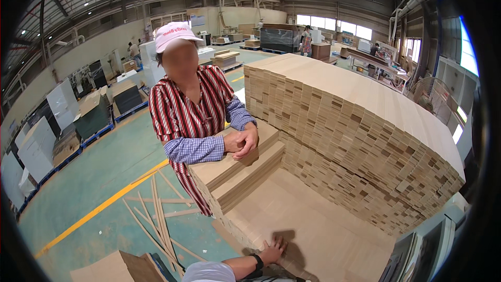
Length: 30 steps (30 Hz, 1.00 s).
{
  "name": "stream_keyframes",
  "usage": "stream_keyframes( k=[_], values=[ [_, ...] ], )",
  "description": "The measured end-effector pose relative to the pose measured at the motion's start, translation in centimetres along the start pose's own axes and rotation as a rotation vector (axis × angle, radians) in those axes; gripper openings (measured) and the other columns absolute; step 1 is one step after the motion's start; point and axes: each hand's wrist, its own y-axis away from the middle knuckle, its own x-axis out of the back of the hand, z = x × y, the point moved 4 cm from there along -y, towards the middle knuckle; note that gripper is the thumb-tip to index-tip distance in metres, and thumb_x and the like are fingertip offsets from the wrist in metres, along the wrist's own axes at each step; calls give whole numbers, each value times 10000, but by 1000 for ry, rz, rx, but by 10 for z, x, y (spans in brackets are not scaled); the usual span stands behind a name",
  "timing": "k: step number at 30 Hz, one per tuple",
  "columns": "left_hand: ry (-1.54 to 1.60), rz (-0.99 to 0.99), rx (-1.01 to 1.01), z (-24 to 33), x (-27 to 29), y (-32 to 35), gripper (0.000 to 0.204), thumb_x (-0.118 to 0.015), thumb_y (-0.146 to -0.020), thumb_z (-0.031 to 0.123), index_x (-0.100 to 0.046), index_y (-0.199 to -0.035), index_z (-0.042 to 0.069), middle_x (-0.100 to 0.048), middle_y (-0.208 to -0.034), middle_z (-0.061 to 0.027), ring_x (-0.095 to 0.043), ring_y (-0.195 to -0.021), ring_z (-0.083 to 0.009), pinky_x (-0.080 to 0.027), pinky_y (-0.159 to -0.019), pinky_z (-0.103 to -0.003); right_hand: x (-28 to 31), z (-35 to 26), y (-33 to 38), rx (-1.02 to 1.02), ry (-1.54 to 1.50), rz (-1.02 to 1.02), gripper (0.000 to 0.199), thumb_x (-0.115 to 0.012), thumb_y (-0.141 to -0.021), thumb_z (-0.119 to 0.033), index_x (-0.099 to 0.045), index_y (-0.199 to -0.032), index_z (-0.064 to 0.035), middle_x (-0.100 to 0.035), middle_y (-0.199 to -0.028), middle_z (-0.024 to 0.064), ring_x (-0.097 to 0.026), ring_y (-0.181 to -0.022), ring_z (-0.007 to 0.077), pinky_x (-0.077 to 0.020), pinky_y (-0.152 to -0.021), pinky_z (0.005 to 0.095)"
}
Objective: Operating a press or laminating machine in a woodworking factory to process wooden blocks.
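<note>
My left hand (273,251) rests palm down near the edge of a low stack of light wood boards (308,209), its fingers spread and holding nothing. A dark band (257,262) circles that wrist, and a pale sleeve covers the upper arm. The hand's shadow falls on the board beside it. My right hand is out of the picture. Across the stack, a person (193,104) in a striped top, checked oversleeves and a pale cap leans on a shorter pile of boards (255,159), with hands clasped together (242,141).
A tall stack of boards (344,120) rises along the right. Thin wood strips (159,219) lie scattered on the green floor, near a yellow line (99,210). A cardboard-coloured box or panel (112,268) is at lower left. Pallets of panels (94,117) and a fan (430,94) stand farther off.
</note>
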Motion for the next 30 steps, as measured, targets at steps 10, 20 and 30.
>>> stream_keyframes(
  k=[10,20,30],
  values=[
    [3,-293,66,10,23,-2,881,-568,-649,583,-228,-1318,122,-154,-1374,-180,-169,-1233,-426,-184,-864,-675,-7,-28,139,-278,-454,399,461,-582,-776,-291,-485,-1111,9,-521,-1086,160,-506,-980,219,-416,-799,335],
    [577,-390,-405,121,71,-48,480,-530,-802,343,-440,-1153,28,-502,-1130,-151,-516,-986,-302,-421,-837,-352,-33,148,379,-566,-225,1225,434,-437,-818,-383,-568,-951,9,-568,-921,233,-544,-893,335,-423,-769,365],
    [866,-1041,-599,448,100,35,378,-496,-860,149,-413,-1199,1,-507,-1137,-105,-472,-1055,-175,-363,-894,-281,-160,273,608,-1389,-469,1978,528,-529,-770,-388,-481,-1124,1,-499,-1068,260,-461,-1015,380,-368,-867,405]
  ],
)
